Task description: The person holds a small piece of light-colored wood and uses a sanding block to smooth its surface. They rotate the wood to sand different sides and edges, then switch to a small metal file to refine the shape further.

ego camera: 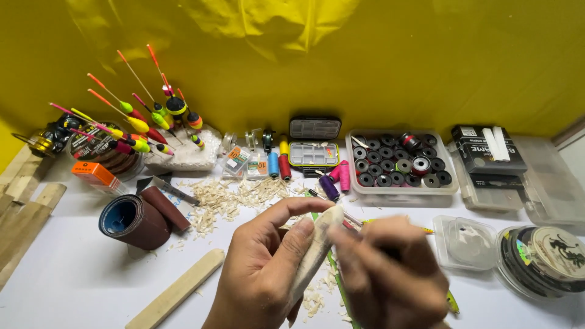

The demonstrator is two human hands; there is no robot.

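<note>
Yellow sheeting hangs crumpled behind a white bench (pixel 79 274) crowded with fishing-float gear. At the front centre, the left hand (pixel 268 268) grips one pale, tapered wooden float body (pixel 317 250), thumb and fingers (pixel 286 213) pinching its upper half so it slants up to the right. The right hand (pixel 390 274) touches that float body from the right; it is blurred, so whether its fingers pinch anything cannot be told. Wood shavings (pixel 231 198) lie scattered just behind the float body, with more beneath it. Left of the float body lie two rolls of brown sandpaper (pixel 137 219) and one flat wooden stick (pixel 177 295). Farther back on the left, a white foam block (pixel 189 155) carries roughly a dozen bright finished floats (pixel 137 125) standing on thin stems. Behind the float body sit one small open tackle box (pixel 314 146) and a few thread spools (pixel 277 164). Back right of it, one clear tray (pixel 402 189) holds about twenty dark bobbins. One round line spool (pixel 545 256) rests far right.
</note>
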